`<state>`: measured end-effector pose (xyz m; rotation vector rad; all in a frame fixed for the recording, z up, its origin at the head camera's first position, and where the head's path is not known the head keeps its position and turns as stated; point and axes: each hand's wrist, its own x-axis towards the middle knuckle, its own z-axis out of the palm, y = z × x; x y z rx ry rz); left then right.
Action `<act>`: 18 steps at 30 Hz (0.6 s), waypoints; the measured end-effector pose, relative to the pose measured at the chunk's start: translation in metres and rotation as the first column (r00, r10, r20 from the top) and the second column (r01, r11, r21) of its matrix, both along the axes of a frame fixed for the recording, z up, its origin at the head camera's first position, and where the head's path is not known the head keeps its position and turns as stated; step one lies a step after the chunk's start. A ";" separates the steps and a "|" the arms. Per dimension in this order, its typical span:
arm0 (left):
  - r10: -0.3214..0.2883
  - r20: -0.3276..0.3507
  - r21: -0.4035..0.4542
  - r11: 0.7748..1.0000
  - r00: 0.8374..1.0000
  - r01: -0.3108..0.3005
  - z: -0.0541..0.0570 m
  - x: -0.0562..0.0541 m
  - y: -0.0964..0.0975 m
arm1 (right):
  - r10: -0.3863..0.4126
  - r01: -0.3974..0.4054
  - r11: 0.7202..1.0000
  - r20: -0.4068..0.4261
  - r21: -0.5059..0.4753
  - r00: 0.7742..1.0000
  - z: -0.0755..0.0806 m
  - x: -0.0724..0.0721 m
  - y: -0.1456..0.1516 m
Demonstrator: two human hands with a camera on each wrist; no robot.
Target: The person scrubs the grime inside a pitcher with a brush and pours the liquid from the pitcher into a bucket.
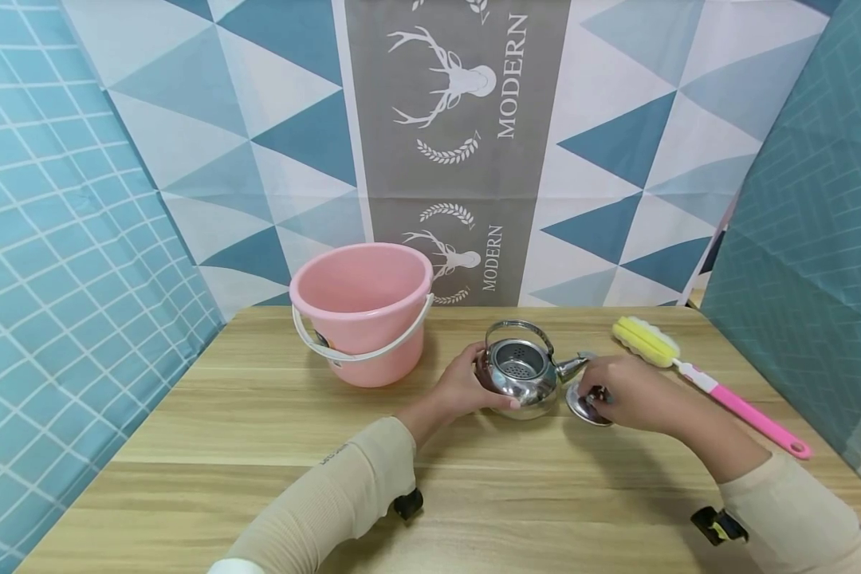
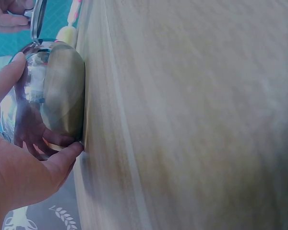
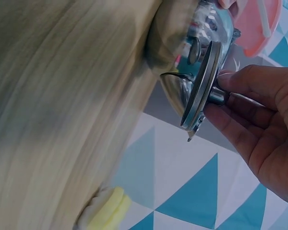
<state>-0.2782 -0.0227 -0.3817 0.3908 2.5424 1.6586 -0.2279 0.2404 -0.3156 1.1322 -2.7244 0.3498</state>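
A shiny steel teapot (image 1: 534, 391) stands upright on the wooden table, its top uncovered and a perforated strainer (image 1: 520, 361) showing inside. The left hand (image 1: 466, 388) wraps round the side of its body, thumb and fingers spread over the metal in the left wrist view. To the right, by the spout (image 1: 572, 367), the right hand (image 1: 634, 395) pinches the small knob (image 3: 218, 97) of the round steel lid (image 3: 201, 88). This lid is held off the pot, above the table. An arched handle (image 1: 520, 324) rises over the opening.
A pink bucket (image 1: 383, 363) with a white handle stands at the back left of the table (image 1: 294, 470). On the right lies a bottle brush (image 1: 746, 406) with a yellow and white sponge head and pink handle. Patterned cloths hang behind and at both sides.
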 end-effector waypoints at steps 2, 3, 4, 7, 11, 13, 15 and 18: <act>-0.001 0.003 -0.001 1.000 1.000 0.001 0.000 0.000 0.000 | -0.001 0.001 1.000 -0.004 0.008 1.000 -0.001 0.001 0.001; -0.002 0.002 -0.002 1.000 1.000 0.002 0.000 0.000 0.000 | -0.003 0.003 1.000 -0.003 0.011 1.000 -0.002 0.001 0.001; -0.002 0.001 -0.004 1.000 1.000 0.002 0.000 0.000 0.000 | -0.001 0.001 1.000 0.000 0.013 1.000 -0.003 0.001 0.002; -0.004 0.000 -0.009 1.000 1.000 0.004 0.001 0.000 0.000 | -0.013 0.013 1.000 0.019 0.012 1.000 -0.006 0.001 0.005; -0.006 -0.001 -0.006 1.000 1.000 0.006 0.001 0.000 -0.001 | -0.026 0.026 1.000 0.048 0.006 0.998 -0.011 -0.001 0.011; -0.006 -0.002 -0.003 1.000 1.000 0.006 0.000 0.000 -0.001 | -0.033 0.033 0.999 0.057 0.005 0.998 -0.014 -0.002 0.014; -0.006 -0.004 -0.001 1.000 1.000 0.006 0.000 0.000 -0.001 | -0.045 0.045 0.999 0.067 0.007 0.997 -0.016 -0.003 0.016; -0.004 -0.008 -0.003 1.000 1.000 0.004 -0.001 -0.001 -0.001 | -0.056 0.055 0.998 0.072 0.008 0.996 -0.020 -0.004 0.020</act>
